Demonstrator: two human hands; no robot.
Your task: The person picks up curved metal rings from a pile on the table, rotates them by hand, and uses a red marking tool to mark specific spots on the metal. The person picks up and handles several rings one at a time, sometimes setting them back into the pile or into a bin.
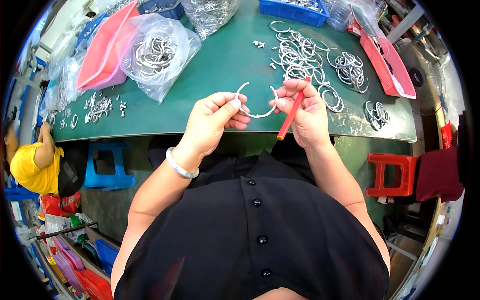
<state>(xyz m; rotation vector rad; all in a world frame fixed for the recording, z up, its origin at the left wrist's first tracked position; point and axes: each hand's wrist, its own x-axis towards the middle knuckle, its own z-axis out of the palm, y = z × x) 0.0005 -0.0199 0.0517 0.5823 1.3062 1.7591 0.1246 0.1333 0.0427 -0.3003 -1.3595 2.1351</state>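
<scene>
Between my two hands is an open silver bangle (257, 116), its gap facing away from me. My left hand (214, 117) pinches one side of it between thumb and fingers. The other side is gripped by my right hand (306, 110), which also carries a red pencil-like stick (295, 111) slanting across the fingers. Just beyond my right hand lies a loose pile of similar silver bangles (300, 55). A second cluster of bangles (348, 70) rests to its right, with a few more bangles (378, 116) near the table's front right corner.
The green table (225, 55) spreads before me. A clear plastic bag of bangles (157, 55) and a pink bin (107, 50) stand left, near small metal pieces (100, 109). A blue tray (295, 12) and red basket (387, 65) edge the right. A person in yellow (37, 165) is far left.
</scene>
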